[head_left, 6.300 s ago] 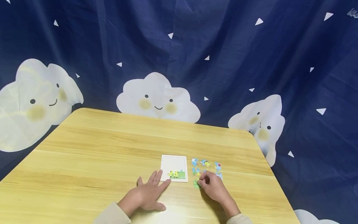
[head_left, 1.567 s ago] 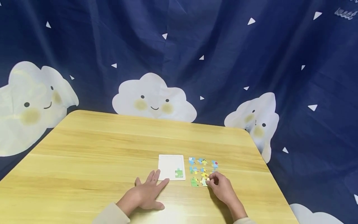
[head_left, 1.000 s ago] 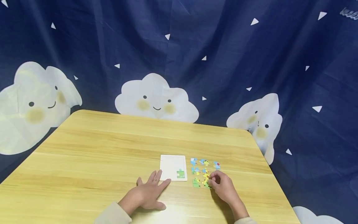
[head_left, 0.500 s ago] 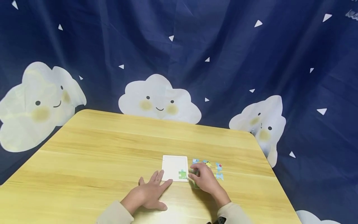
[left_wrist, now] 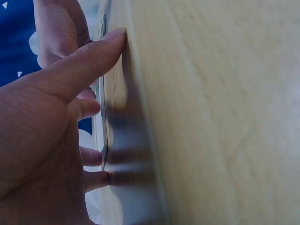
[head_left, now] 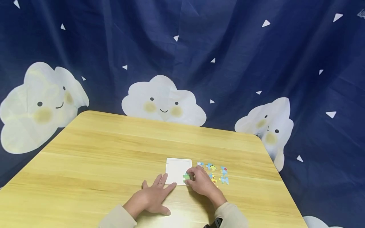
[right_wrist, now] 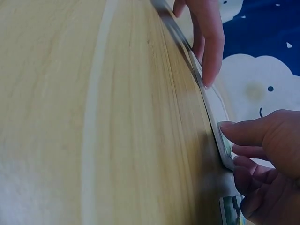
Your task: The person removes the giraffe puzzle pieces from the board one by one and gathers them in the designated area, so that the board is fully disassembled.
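A square white puzzle board [head_left: 174,166] lies on the table, with one green puzzle piece [head_left: 185,178] in its lower right corner. My right hand [head_left: 203,183] reaches over the board's right edge, and its thumb and fingertips pinch at that piece. In the right wrist view the thumb lies against the green piece [right_wrist: 227,144], partly covering it. My left hand [head_left: 154,197] is spread flat at the board's lower left, its fingertips touching the board's edge. Several loose blue and yellow puzzle pieces [head_left: 224,170] lie right of the board; my right hand hides some.
The wooden table [head_left: 114,148] extends behind and left of the board. A dark blue curtain [head_left: 228,38] with white clouds hangs past its far edge. A black wrist strap [head_left: 216,222] shows at my right sleeve.
Earlier, the board held more yellow and green pieces beside the green one; these are gone from it. My right hand has moved left from the loose pieces to the board. My left hand has stayed put.
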Demonstrator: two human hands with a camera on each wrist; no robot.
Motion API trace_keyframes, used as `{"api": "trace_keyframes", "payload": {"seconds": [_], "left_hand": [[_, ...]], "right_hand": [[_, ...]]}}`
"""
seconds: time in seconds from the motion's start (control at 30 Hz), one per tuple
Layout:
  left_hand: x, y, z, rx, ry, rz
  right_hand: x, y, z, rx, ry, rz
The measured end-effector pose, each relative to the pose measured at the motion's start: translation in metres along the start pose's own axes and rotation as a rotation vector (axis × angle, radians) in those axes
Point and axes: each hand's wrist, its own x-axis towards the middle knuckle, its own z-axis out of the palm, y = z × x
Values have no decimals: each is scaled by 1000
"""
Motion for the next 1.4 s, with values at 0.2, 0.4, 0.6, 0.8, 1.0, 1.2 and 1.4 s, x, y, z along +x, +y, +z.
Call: {"api": "trace_keyframes", "payload": {"seconds": [0.2, 0.4, 0.6, 0.8, 1.0, 1.2, 1.4], "left_hand": [[0, 2, -1, 7, 2, 3], [0, 3, -1, 7, 1, 1], [0, 4, -2, 11, 4, 1], [1, 4, -1, 17, 3, 0], [2, 3, 0, 12, 7, 1], [1, 2, 0, 0, 4, 0], [0, 2, 1, -2, -2, -9]], "right_hand": [[-1, -2, 0, 27, -10, 20], [-2, 0, 0, 25, 3, 44], [-1, 0, 0, 44, 26, 51], [0, 0, -1, 100, 33, 32], [-1, 5, -4, 131, 66, -1], [-5, 15, -14, 161, 135, 22], [-17, 30, -30, 226, 169, 115]]}}
